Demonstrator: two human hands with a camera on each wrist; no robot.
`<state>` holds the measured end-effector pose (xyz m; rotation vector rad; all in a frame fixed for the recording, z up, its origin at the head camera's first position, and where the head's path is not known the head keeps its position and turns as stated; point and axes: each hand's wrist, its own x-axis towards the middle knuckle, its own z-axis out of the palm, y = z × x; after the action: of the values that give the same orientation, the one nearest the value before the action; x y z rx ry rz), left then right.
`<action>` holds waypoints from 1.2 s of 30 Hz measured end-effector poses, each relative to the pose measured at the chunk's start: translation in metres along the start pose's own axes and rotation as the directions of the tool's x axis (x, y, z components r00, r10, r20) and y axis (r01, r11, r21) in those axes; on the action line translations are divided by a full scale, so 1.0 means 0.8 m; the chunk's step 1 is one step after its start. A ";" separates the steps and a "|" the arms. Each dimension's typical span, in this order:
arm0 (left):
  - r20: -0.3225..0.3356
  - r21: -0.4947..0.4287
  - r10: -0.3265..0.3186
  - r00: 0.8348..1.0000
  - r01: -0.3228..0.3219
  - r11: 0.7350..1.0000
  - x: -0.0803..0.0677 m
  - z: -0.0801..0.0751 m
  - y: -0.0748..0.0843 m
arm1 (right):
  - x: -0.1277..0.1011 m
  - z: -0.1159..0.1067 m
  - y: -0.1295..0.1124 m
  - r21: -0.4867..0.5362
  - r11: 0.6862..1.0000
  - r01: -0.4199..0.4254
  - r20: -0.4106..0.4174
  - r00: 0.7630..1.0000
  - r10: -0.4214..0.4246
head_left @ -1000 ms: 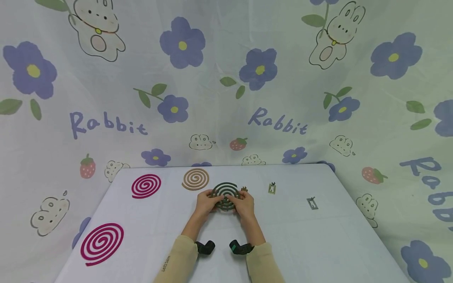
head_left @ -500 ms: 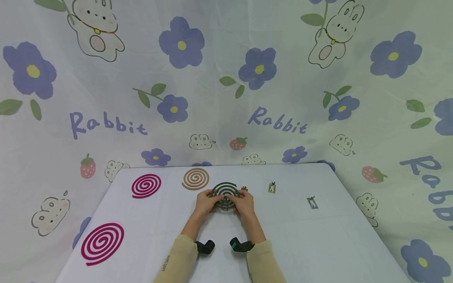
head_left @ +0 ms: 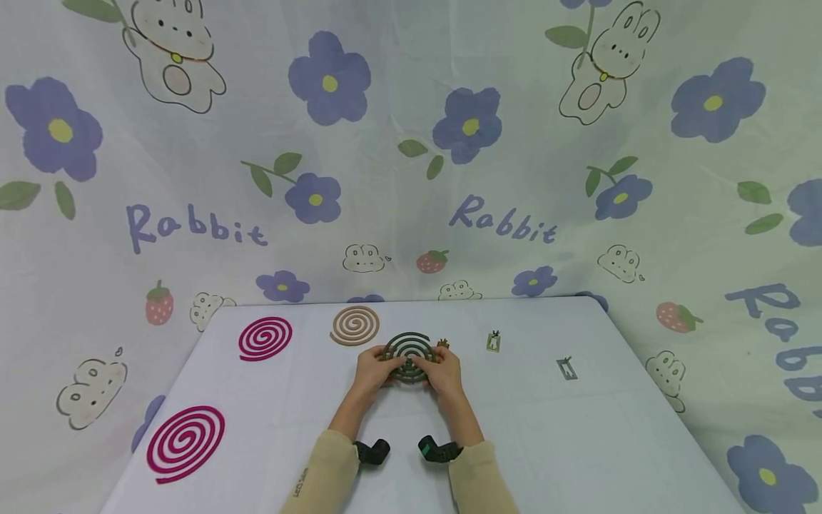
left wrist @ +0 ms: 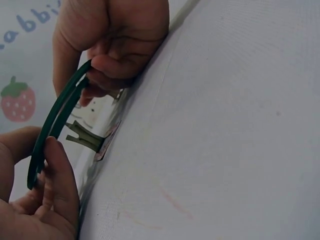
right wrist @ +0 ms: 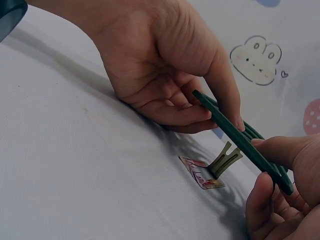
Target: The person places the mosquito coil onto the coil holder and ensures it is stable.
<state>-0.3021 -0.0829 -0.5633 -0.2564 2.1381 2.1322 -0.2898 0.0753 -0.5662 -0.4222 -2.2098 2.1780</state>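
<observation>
Both hands hold a dark green mosquito coil (head_left: 409, 333) at mid-table. My left hand (head_left: 372, 368) pinches its left side and my right hand (head_left: 444, 370) its right side, with both thumbs on top near the centre. Seen edge-on in the left wrist view, the coil (left wrist: 47, 122) bows slightly between the left hand (left wrist: 50, 190) and the right hand (left wrist: 117, 42). Beneath it on the table, in the right wrist view, a small metal coil stand (right wrist: 223, 164) rises with forked prongs from a flat base. The prongs reach close under the coil's underside.
Two magenta coils lie on the left, one near (head_left: 185, 440) and one far (head_left: 265, 335). A tan coil (head_left: 355, 325) lies behind the left hand. Two more metal stands, one brass (head_left: 493, 343) and one grey (head_left: 567, 369), lie to the right; another brass piece (head_left: 443, 343) shows behind the right hand.
</observation>
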 end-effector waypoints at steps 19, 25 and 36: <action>-0.006 0.020 -0.007 1.000 0.007 1.000 -0.002 0.000 0.000 | -0.003 0.001 0.002 -0.034 0.999 0.034 -0.021 0.999 -0.035; -0.005 0.025 0.002 1.000 -0.001 1.000 -0.002 0.000 -0.001 | -0.005 0.001 0.001 -0.033 0.999 0.029 -0.028 0.999 -0.030; -0.016 0.063 0.012 1.000 -0.011 0.998 -0.004 0.001 0.001 | -0.007 0.002 0.002 -0.043 0.998 0.046 -0.041 0.998 -0.048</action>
<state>-0.2991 -0.0818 -0.5621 -0.2569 2.2162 2.0721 -0.2842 0.0729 -0.5668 -0.4089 -2.2242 2.0827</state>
